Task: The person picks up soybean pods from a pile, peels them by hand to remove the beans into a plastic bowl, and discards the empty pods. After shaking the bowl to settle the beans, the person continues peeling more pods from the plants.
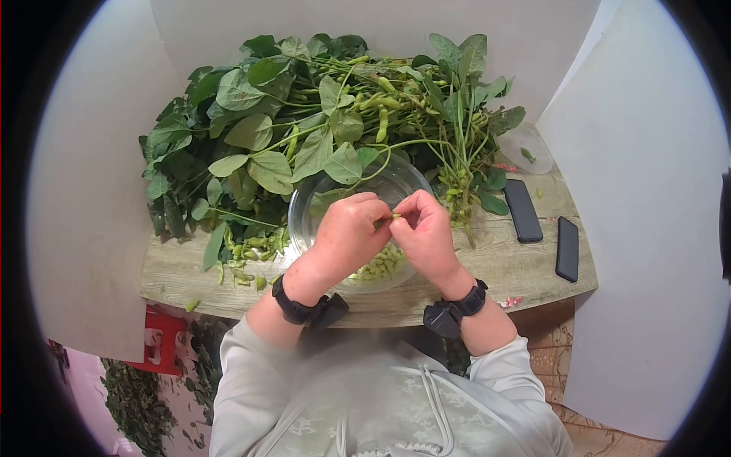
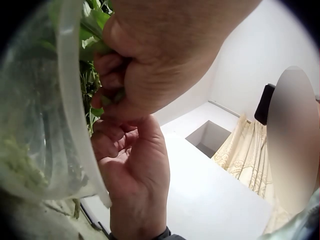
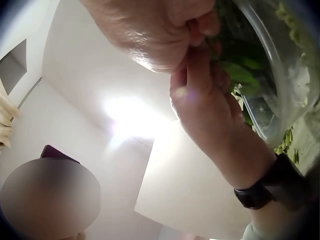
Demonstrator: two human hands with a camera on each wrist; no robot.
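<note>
Both hands meet over a clear plastic bowl (image 1: 298, 221) that holds shelled green beans (image 1: 383, 263). My left hand (image 1: 349, 232) and my right hand (image 1: 426, 234) pinch a small green pod (image 1: 396, 216) between their fingertips. In the left wrist view, the left hand (image 2: 160, 60) has its fingers curled, a bit of green (image 2: 119, 96) showing among them, and the right hand (image 2: 140, 170) touches it. In the right wrist view, the fingertips of the right hand (image 3: 150, 30) and left hand (image 3: 215, 110) come together beside the bowl (image 3: 267, 50); the pod's shape is mostly hidden there.
Leafy bean plants (image 1: 266, 129) heap across the back of the table (image 1: 396, 303). Loose pods (image 1: 255, 250) lie left of the bowl. Two dark phones (image 1: 523, 211) and a small clear container (image 1: 525, 148) are on the right. A red stool (image 1: 161, 341) stands below left.
</note>
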